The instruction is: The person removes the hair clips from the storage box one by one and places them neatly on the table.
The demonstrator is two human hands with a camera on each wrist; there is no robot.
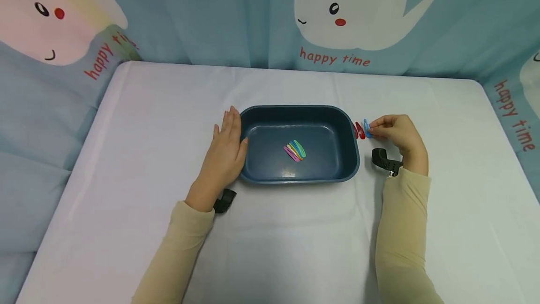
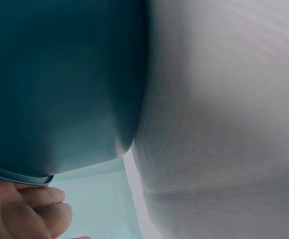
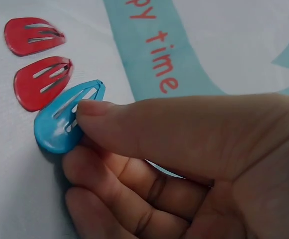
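My right hand [image 1: 400, 137] pinches a blue snap hair clip [image 3: 54, 128] between thumb and fingers, to the right of a dark blue plastic basin [image 1: 261, 156]. Beside that clip lie two red snap hair clips [image 3: 40, 87] on the white cloth; in the head view the basin's right rim partly covers one. Several hair clips [image 1: 295, 150] in pink, yellow, blue and green lie bunched together on the basin floor. With fingers straight, my left hand [image 1: 223, 154] rests against the basin's left side. The left wrist view shows the basin's outer wall [image 2: 59, 94] and some fingertips under its rim.
A white cloth [image 1: 287, 238] covers the table. Behind its far edge and along the sides hangs a blue curtain [image 1: 219, 18] with whale prints. Black wrist straps [image 1: 381, 159] are on both wrists.
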